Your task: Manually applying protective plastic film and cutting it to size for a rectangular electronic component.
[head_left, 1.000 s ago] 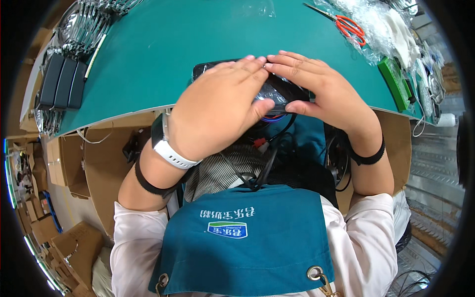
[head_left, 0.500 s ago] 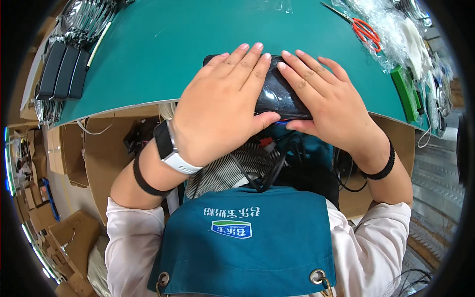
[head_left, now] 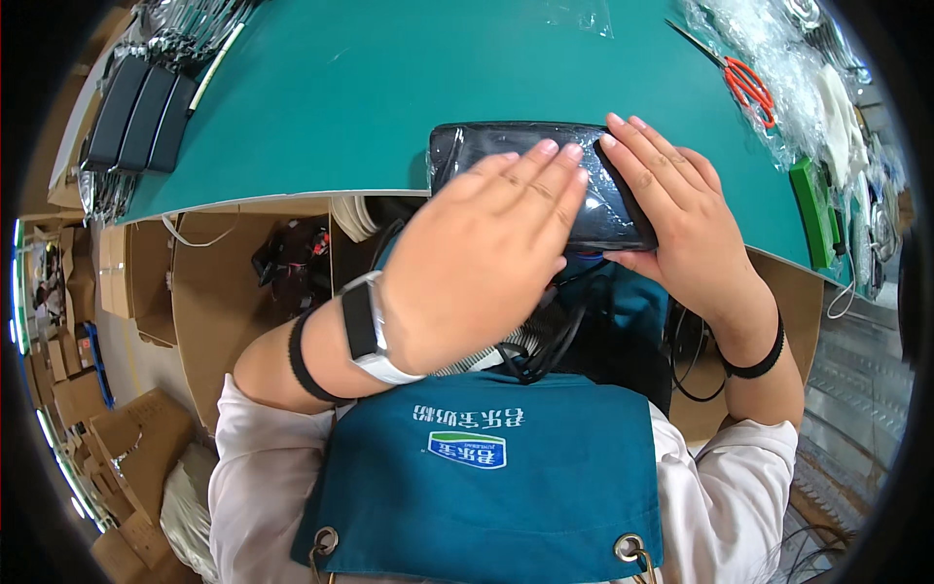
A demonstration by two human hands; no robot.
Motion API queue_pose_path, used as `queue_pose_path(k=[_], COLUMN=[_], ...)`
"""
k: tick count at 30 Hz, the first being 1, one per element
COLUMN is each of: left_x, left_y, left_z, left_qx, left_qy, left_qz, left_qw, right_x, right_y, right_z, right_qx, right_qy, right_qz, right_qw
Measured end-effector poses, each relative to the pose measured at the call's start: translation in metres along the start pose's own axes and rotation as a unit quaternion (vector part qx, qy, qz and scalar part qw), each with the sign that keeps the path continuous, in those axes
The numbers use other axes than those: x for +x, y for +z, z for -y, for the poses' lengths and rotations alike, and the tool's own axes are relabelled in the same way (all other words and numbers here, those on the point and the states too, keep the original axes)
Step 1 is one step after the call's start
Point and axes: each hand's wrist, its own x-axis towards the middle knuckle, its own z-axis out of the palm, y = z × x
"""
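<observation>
A flat black rectangular case in shiny clear film lies at the near edge of the green table, partly overhanging it. My left hand rests on its top, fingers stretched out flat across the film; its thumb is mostly hidden. Around the right end of the case is my right hand, with its fingers along the far right corner and its thumb at the near edge. A bit of blue and red shows under the case beside that thumb.
Red-handled scissors lie at the right by crumpled clear plastic and a green block. Several black cases stand at the left, beside wrapped metal parts. An open cardboard box sits below the table edge.
My left hand has slid toward the near side and right over the case, uncovering its left end. My right hand has shifted slightly outward to its right end.
</observation>
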Motion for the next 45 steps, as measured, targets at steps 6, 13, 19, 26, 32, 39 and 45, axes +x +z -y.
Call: queue_pose_path(k=[6,13,19,26,32,39,45], left_x=[-0.003,0.009,0.008,0.008,0.01,0.008,0.01], left_y=[0.018,-0.022,-0.007,-0.005,-0.003,-0.005,-0.013], left_z=[-0.029,-0.006,0.013,0.011,0.014,0.015,0.013], left_qx=[-0.009,-0.12,0.042,0.033,0.039,0.042,0.06], left_qy=[0.118,0.067,-0.062,-0.084,-0.074,-0.07,-0.033], left_qz=[-0.045,0.0,0.031,0.036,0.03,0.041,0.064], left_qw=[0.992,0.991,0.997,0.995,0.996,0.996,0.996], right_x=[0.0,-0.001,-0.003,-0.012,-0.011,-0.021,-0.026], right_y=[0.002,-0.003,0.003,-0.017,0.011,-0.003,-0.007], right_z=[0.003,0.006,-0.003,0.052,0.07,0.047,0.036], right_qx=[-0.057,-0.027,0.046,0.01,-0.014,-0.041,-0.081], right_qy=[0.023,0.034,0.018,-0.016,0.032,0.093,0.115], right_qz=[0.0,0.028,-0.007,-0.028,-0.014,-0.002,-0.001], right_qw=[0.998,0.999,0.999,0.999,0.999,0.995,0.99])
